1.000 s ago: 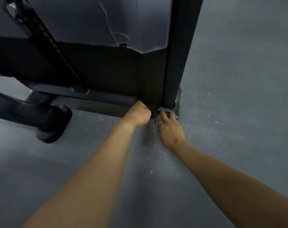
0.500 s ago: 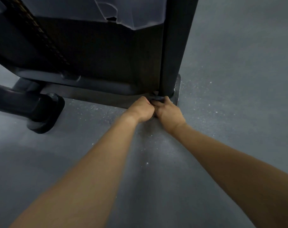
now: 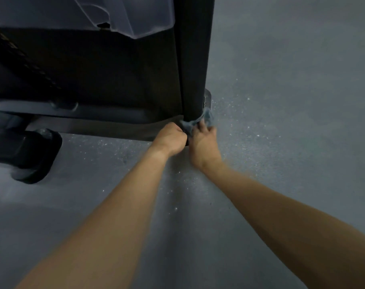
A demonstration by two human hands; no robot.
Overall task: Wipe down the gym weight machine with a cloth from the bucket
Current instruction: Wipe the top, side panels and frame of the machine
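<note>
The hands have parted a little since the earlier frame, baring the grey cloth [image 3: 206,119], drawn round the foot of the machine's black post [image 3: 195,59]. The left hand [image 3: 172,139] is clenched on one end; the right hand [image 3: 204,143] curls its fingers round the other, just above the floor [image 3: 281,153]

- Cloth [image 3: 196,122]: gripped between the fingers [image 3: 202,127] of the right hand [image 3: 204,142] and those of the left hand [image 3: 171,138], against the upright post [image 3: 195,59].
- Upright post: just beyond the fingers, standing on the floor [image 3: 281,142].
- Base rail [image 3: 106,126]: left of the fingers, along the floor.
- Rounded foot [image 3: 31,155]: far left, well apart from the fingers.
</note>
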